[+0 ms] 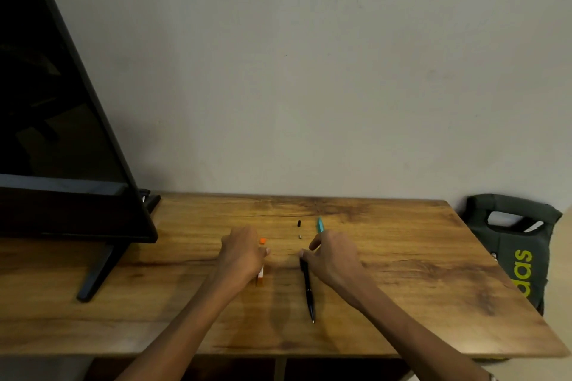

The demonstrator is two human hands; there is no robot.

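pens in hand, small parts loose

the work looks about half done, i think. the left hand (pixel 243 254) is closed around an orange pen (pixel 261 279), and the right hand (pixel 335 257) around a teal pen (pixel 319 224). the hands are apart, low over the table (pixel 433 257). a black pen (pixel 308 291) lies on the wood with its top end at the right thumb; whether they touch, i cannot tell. a black cap (pixel 299 223) and a grey piece (pixel 300 237) lie loose between the hands, so joining seems left to do. the black pen's long axis runs far to near, with the tip toward the person. the teal pen points at the wall.
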